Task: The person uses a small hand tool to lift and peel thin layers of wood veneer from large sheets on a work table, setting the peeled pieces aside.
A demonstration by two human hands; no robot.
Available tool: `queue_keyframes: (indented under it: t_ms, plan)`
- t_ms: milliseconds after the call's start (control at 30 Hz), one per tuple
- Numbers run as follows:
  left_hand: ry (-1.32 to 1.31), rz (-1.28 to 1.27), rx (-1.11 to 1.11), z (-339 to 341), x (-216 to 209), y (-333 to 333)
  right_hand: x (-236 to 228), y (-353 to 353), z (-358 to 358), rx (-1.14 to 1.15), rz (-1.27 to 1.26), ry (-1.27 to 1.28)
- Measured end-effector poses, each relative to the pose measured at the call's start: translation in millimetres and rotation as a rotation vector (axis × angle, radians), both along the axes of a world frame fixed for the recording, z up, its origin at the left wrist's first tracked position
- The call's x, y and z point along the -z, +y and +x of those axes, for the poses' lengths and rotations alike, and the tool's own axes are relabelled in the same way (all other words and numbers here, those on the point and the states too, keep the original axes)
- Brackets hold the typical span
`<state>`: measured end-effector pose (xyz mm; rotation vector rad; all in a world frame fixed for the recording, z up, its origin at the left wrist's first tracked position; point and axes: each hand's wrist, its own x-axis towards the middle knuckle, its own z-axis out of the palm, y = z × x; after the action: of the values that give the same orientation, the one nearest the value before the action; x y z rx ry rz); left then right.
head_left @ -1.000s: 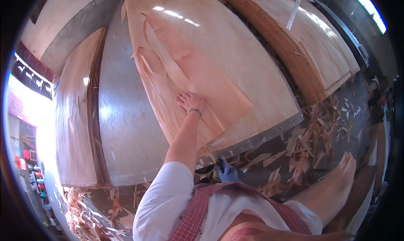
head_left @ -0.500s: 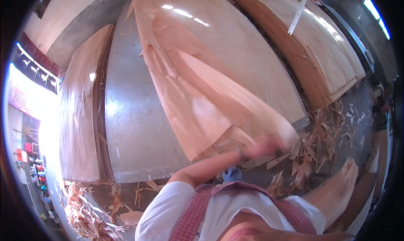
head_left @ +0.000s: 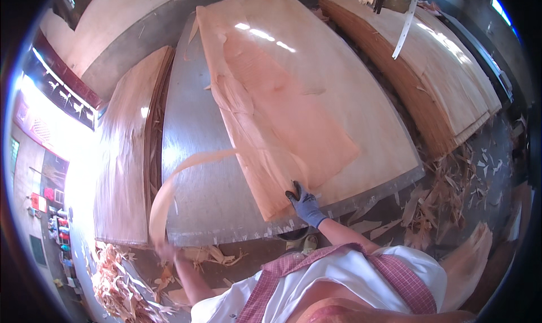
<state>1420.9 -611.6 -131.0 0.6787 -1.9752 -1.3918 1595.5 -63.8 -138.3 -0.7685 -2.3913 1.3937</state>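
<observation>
At the lower left my bare left hand (head_left: 165, 252), blurred by motion, grips the lower end of a long, narrow wood veneer strip (head_left: 195, 158). The strip arcs up through the air, its other end over the veneer sheet. In a blue-grey glove with dark fingertips, my right hand (head_left: 306, 204) rests on the lower end of a pinkish, creased veneer sheet (head_left: 271, 119), thumb and a finger apart. That sheet lies partly folded over a wide, pale veneer stack (head_left: 372, 142) on a grey metal-topped table (head_left: 197, 210).
Veneer stacks stand at the left (head_left: 127, 153) and the right (head_left: 406, 63). Heaps of veneer scraps lie on the floor at lower left (head_left: 116, 280) and right (head_left: 423, 210). A white perforated strip (head_left: 407, 23) hangs above the right stack.
My left hand has swung from right of centre to the lower left, drawing the veneer strip across. My gloved right hand, mostly hidden before behind my left arm, now lies on the sheet.
</observation>
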Motion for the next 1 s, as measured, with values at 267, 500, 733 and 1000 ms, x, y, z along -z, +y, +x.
queue_keyframes:
  t_ms: [267, 500, 733, 1000]
  plan:
    - [-0.947, -0.503, 0.039, 259.9, 107.2, 97.0, -108.7, 131.2, 49.9, 0.006, -1.207, 0.016]
    - [-0.948, -0.523, 0.800, 306.5, 105.7, 377.2, -134.9, 343.6, 162.6, 0.015, -1.279, 0.195]
    - [-1.034, -0.405, 1.359, 403.3, 73.3, 640.6, -156.3, 581.9, 296.9, 0.203, -0.973, 0.194]
    - [-1.284, 0.478, 1.517, 493.6, 33.8, 909.6, -185.1, 857.9, 422.5, 0.281, -0.781, 0.183]
